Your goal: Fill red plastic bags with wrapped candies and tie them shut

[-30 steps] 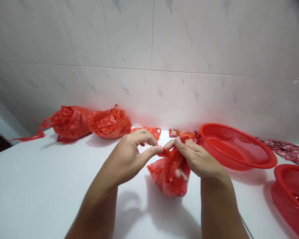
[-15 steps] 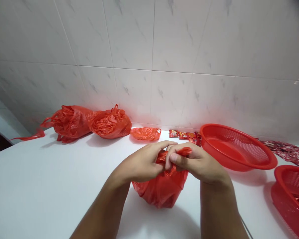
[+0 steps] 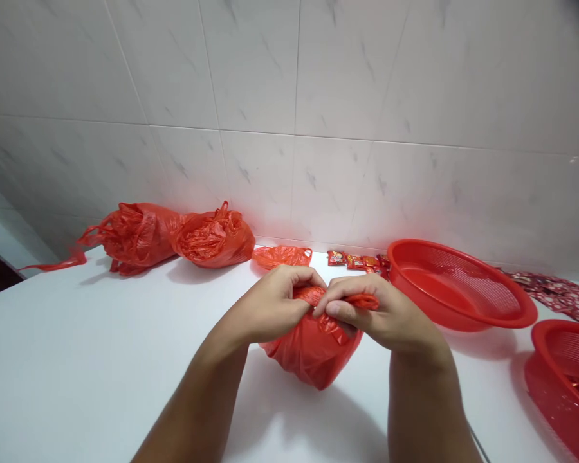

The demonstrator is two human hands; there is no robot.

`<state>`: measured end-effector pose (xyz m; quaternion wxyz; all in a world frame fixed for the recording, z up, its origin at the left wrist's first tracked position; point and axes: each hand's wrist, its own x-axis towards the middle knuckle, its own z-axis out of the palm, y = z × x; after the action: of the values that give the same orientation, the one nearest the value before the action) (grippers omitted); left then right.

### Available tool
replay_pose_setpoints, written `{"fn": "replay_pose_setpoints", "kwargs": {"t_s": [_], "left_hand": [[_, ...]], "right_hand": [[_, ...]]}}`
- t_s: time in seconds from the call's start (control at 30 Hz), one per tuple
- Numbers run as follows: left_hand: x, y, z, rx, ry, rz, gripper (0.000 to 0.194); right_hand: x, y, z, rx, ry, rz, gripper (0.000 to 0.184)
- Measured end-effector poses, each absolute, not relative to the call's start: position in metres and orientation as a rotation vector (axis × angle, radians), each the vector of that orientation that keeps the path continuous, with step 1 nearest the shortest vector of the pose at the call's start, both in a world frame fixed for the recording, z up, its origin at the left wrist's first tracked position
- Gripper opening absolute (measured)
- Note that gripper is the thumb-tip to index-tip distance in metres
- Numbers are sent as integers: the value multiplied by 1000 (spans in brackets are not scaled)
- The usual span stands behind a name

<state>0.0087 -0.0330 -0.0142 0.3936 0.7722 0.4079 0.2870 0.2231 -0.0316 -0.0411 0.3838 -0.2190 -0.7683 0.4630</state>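
A small red plastic bag (image 3: 313, 350) sits on the white table (image 3: 77, 360) in front of me, bulging with something inside. My left hand (image 3: 270, 308) pinches one twisted handle of the bag at its top. My right hand (image 3: 376, 315) grips the other handle, whose end sticks out to the right over its fingers. Both hands meet knuckle to knuckle above the bag's mouth, fingers closed.
Two larger stuffed red bags (image 3: 174, 238) lie at the back left by the tiled wall. A small flat red bag (image 3: 282, 256) and several red packets (image 3: 357, 260) lie behind my hands. A red mesh basket (image 3: 458, 286) stands right, another basket (image 3: 564, 379) at the right edge, patterned cloth (image 3: 554, 292) behind.
The hands came together over the bag's mouth, gathering the handles. The bag has turned upright and rounder, and the handle ends now cross between the fingers.
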Motion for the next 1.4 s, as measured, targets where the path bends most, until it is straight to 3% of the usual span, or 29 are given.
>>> {"fn": "replay_pose_setpoints", "kwargs": {"t_s": [0.1,0.3,0.4,0.63,0.87,1.07,1.17,1.3,1.4], "left_hand": [[9,-32,-14,1865,975,899,16],[2,-31,-17,1721,900,1055,36],[-1,-31,-16,1760,865,1082,35],[-3,-29,-16,1896,828,949,24],[-7,-31,-15,1873,801,1028,20],[-15,-32,-10,2065,1092,1119,13],[-22,-31,-9,2121,1355,1132,14],[-35,-26,-11,2155,1733,1025,16],[-45,-20,-13,2126,1917,948,15]], "right_hand": [[221,-32,-41,-565,-1988,983,13],[208,-24,-46,-601,-1854,330,32],[202,-22,-48,-628,-1790,159,31],[201,-21,-51,-535,-1770,280,28],[200,-22,-52,-503,-1741,305,24],[202,-25,-51,-530,-1774,438,19],[216,-20,-52,-694,-1790,339,10],[248,-10,-55,-1092,-1911,243,44],[271,-8,-58,-1345,-1931,332,53]]}}
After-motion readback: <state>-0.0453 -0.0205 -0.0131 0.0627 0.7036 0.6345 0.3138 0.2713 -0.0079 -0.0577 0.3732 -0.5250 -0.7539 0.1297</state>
